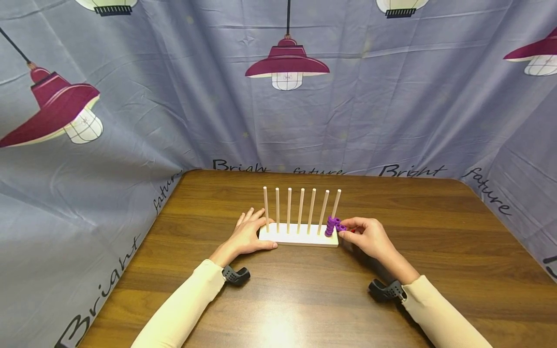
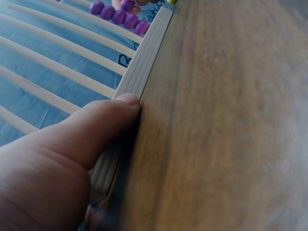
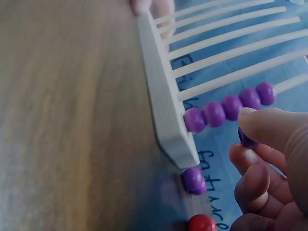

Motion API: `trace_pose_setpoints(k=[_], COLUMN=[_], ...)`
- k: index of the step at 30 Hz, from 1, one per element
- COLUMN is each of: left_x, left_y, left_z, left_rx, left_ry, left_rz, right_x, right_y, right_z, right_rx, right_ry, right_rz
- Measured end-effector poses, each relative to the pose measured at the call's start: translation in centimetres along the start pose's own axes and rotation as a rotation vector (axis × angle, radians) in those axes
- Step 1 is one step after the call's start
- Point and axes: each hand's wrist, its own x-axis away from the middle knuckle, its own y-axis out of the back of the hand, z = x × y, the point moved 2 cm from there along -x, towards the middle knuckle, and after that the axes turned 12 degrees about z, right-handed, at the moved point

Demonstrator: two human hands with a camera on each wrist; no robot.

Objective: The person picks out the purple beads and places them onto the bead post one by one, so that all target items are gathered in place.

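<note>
A pale wooden stand point(image 1: 300, 239) carries a row of several upright pegs. Purple beads point(image 1: 329, 227) are stacked on its rightmost peg; the other pegs are bare. My left hand point(image 1: 248, 236) holds the stand's left end, thumb along the front edge, the other fingers spread around the side and back. Just right of the stacked peg is my right hand point(image 1: 367, 237). Between thumb and fingertip it pinches one purple bead point(image 3: 247, 138), mostly covered by the fingers. A loose purple bead point(image 3: 194, 181) lies by the stand's right end, with a red bead point(image 3: 202, 223) beyond it.
The stand is on a brown wooden table point(image 1: 283, 285). A grey-blue curtain point(image 1: 348, 111) printed with lamps and lettering hangs behind and at the sides. Part of a yellow bead point(image 2: 171, 2) shows past the stand's far end in the left wrist view.
</note>
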Motion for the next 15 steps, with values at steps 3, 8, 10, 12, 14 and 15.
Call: trace_pose_setpoints(k=[3, 8, 10, 12, 14, 15], left_x=[0.0, 0.0, 0.0, 0.0, 0.0, 0.0], left_y=[0.0, 0.0, 0.0, 0.1, 0.0, 0.0], left_z=[0.0, 0.0, 0.0, 0.0, 0.0, 0.0], left_rx=[0.005, 0.006, 0.004, 0.001, -0.001, -0.003], left_ry=[0.0, -0.005, -0.005, -0.005, -0.004, -0.004], left_rz=[0.0, -0.001, 0.001, 0.003, 0.005, 0.006], right_x=[0.0, -0.2, -0.2, -0.3, -0.4, -0.5], right_y=[0.3, 1.0, 1.2, 1.4, 1.6, 1.8], right_z=[0.6, 1.4, 1.6, 1.9, 2.2, 2.4], right_rx=[-0.038, -0.027, -0.016, -0.005, -0.007, -0.008], right_ry=[-0.004, -0.009, -0.012, -0.012, -0.014, -0.016], right_rz=[0.006, -0.013, -0.021, -0.024, -0.018, -0.015])
